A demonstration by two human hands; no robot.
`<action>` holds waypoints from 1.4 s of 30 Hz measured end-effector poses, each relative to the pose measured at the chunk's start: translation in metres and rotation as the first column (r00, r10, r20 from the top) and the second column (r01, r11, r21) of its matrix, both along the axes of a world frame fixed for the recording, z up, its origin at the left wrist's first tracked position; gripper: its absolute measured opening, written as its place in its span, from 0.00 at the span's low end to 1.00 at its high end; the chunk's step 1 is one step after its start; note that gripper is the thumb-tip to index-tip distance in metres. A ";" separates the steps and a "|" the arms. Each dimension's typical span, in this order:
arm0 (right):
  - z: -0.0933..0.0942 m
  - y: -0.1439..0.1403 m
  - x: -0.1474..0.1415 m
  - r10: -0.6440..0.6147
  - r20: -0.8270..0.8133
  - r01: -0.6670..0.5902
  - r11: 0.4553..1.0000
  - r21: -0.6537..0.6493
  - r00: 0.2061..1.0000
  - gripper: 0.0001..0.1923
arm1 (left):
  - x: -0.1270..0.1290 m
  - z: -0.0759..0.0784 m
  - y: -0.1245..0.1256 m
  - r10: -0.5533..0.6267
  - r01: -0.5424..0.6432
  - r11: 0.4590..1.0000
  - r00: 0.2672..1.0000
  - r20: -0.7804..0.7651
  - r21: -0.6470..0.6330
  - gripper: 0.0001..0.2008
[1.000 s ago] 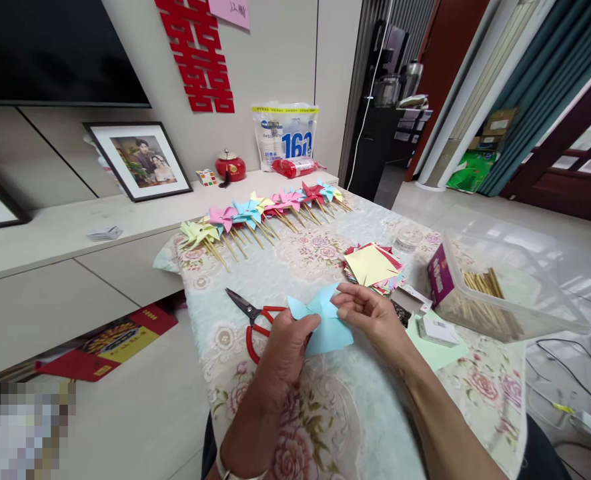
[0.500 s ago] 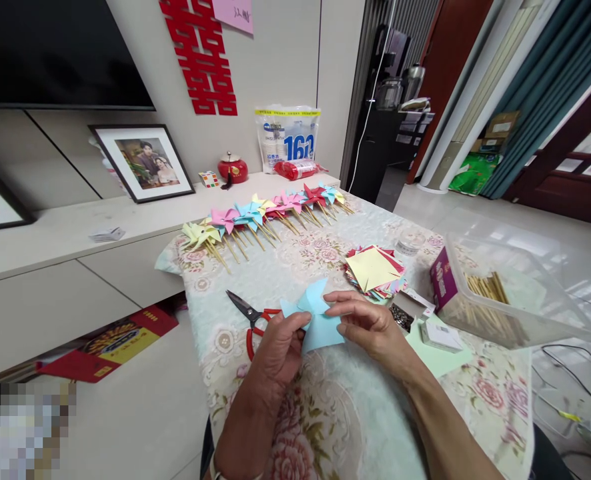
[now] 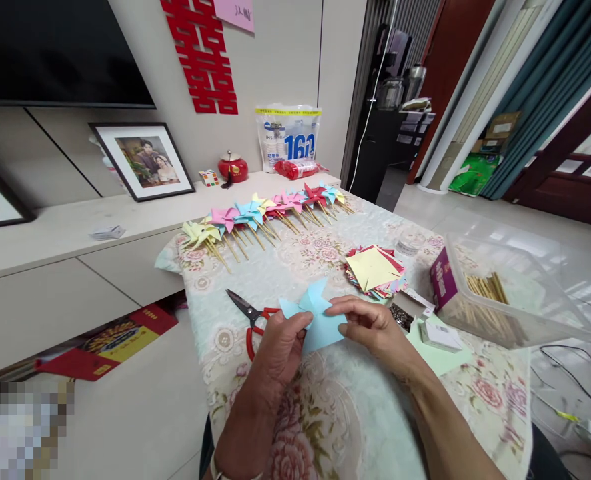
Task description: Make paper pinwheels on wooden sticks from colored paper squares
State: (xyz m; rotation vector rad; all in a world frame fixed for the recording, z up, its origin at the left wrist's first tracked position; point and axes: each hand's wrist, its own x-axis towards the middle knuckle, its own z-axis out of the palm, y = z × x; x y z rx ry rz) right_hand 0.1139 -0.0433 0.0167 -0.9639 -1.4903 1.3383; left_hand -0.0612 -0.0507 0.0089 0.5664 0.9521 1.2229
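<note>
Between my two hands is a light blue paper pinwheel (image 3: pixel 320 331), partly folded, with some of its points bent in toward the centre. My left hand (image 3: pixel 283 343) is closed on it, the thumb pressing near the middle. At the right edge, my right hand (image 3: pixel 370 327) pinches the paper between thumb and fingers. Scissors (image 3: pixel 252 315) with red handles lie just left of my left hand, blades pointing away. Beyond my right hand sits a stack of cut paper squares (image 3: pixel 374 269), a yellow one on top.
Finished pinwheels (image 3: pixel 249 215) on sticks line the table's far edge. At right stand a clear plastic bin (image 3: pixel 520 293) of sticks, an open box of small metal pieces (image 3: pixel 400 318), a small white box (image 3: pixel 441 335) and a roll of clear tape (image 3: pixel 410 243).
The fingers of my right hand have shifted slightly down, and the upper right part of the blue paper is folded further toward the centre. My left hand stays in place.
</note>
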 end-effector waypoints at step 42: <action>-0.004 0.001 0.018 0.034 0.391 -0.164 0.938 0.304 0.920 0.09 | -0.002 -0.012 0.002 -0.038 0.043 0.998 0.991 -0.129 0.039 0.08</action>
